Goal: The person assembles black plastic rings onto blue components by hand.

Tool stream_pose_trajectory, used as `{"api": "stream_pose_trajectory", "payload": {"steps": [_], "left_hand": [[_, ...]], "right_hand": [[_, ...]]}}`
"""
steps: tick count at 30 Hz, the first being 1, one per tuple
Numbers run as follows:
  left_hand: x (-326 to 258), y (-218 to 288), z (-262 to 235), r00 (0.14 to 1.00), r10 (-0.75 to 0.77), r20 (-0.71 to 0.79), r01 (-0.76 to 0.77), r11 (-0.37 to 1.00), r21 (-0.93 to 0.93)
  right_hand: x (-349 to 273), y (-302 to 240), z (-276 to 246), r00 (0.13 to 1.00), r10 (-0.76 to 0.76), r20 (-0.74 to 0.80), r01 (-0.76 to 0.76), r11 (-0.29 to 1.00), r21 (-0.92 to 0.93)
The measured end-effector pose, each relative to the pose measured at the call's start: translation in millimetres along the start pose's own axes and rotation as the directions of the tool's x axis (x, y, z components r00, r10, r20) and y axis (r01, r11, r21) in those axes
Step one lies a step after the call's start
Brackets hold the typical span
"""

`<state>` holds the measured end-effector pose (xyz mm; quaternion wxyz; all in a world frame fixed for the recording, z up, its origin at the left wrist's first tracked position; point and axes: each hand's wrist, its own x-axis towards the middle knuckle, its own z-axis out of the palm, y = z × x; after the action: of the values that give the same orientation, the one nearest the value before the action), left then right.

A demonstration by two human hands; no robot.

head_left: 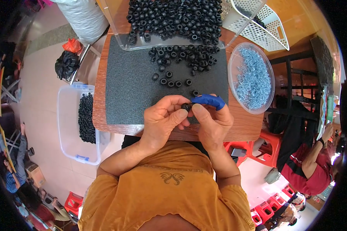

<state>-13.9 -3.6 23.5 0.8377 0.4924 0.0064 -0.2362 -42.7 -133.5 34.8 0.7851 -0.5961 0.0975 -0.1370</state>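
Note:
My left hand (162,117) pinches a small round black part (186,107) with a hole, between thumb and fingers, over the near edge of the dark mat (129,82). Touching it from the right is my right hand (214,125), its thumb and index finger pressed together; whatever lies between those tips is too small to make out. Blue tape (208,101) wraps the right index finger. Just beyond my fingers lies one loose black part (195,93). Farther up, several more sit in a short row, below a loose heap of black parts (198,57).
A clear bin (129,47) full of black parts stands at the table's far side. To the right are a round tray (232,82) of tiny light-blue pieces and a white perforated basket (272,38). Another clear bin (67,142) sits low at left. Red stools (272,144) and a person (308,169) are at right.

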Motion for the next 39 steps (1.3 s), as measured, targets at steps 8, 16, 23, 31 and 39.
{"api": "stream_pose_trajectory", "payload": {"steps": [8, 16, 23, 31, 39], "left_hand": [[0.8, 3.6, -3.5, 0.999, -0.033, 0.007, 0.032, 0.998, 0.053], [0.6, 5.3, -5.9, 0.99, -0.136, 0.047, 0.133, 0.989, 0.061], [0.9, 7.7, -6.2, 0.991, -0.13, 0.044, 0.125, 0.987, 0.099], [0.7, 3.0, -7.6, 0.987, -0.154, 0.038, 0.149, 0.982, 0.116], [1.2, 0.0, -7.3, 0.987, -0.159, 0.023, 0.157, 0.984, 0.089]], "right_hand": [[2.0, -0.1, -8.3, 0.995, 0.011, 0.098, -0.001, 0.995, -0.1], [6.9, 0.4, -15.7, 0.982, -0.117, 0.147, 0.157, 0.94, -0.303], [9.9, -0.9, -18.6, 0.974, -0.134, 0.18, 0.198, 0.893, -0.405], [11.2, -1.2, -16.1, 0.923, -0.271, 0.274, 0.382, 0.738, -0.556], [6.2, 5.5, -15.0, 0.901, -0.34, 0.27, 0.434, 0.671, -0.601]]}}
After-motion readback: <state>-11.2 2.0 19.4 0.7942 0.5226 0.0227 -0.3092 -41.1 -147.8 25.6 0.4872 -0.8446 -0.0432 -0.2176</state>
